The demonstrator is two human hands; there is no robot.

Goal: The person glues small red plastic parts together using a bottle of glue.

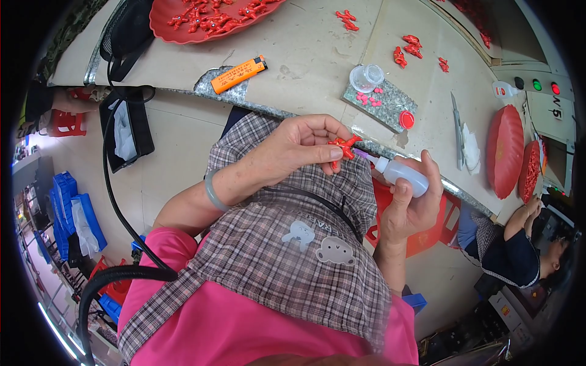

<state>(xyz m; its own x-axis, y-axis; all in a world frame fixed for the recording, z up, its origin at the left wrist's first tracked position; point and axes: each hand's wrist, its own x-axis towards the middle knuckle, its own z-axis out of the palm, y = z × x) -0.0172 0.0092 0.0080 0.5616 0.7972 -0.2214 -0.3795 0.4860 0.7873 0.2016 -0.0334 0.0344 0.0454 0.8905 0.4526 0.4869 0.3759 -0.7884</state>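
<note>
Between the thumb and fingers of my left hand (305, 146) is a small glossy red figurine (346, 146), held just off the table's front edge. My right hand (415, 198) is closed round a translucent white squeeze bottle (404, 175) with a purple nozzle tip (364, 155). The tip points at the figurine; whether they touch I cannot tell. Just beyond my hands, a speckled stone slab (381, 113) carries small pink-red pieces (369, 97), a clear plastic cup (367, 78) and a red cap (406, 119).
A red tray (177, 35) of red figurines stands at the far left, near an orange lighter (239, 74). Several figurines (413, 47) lie loose at the back. To the right are a knife (458, 131), white tissue (470, 149) and a red tray (505, 152). A co-worker (513, 250) sits at right.
</note>
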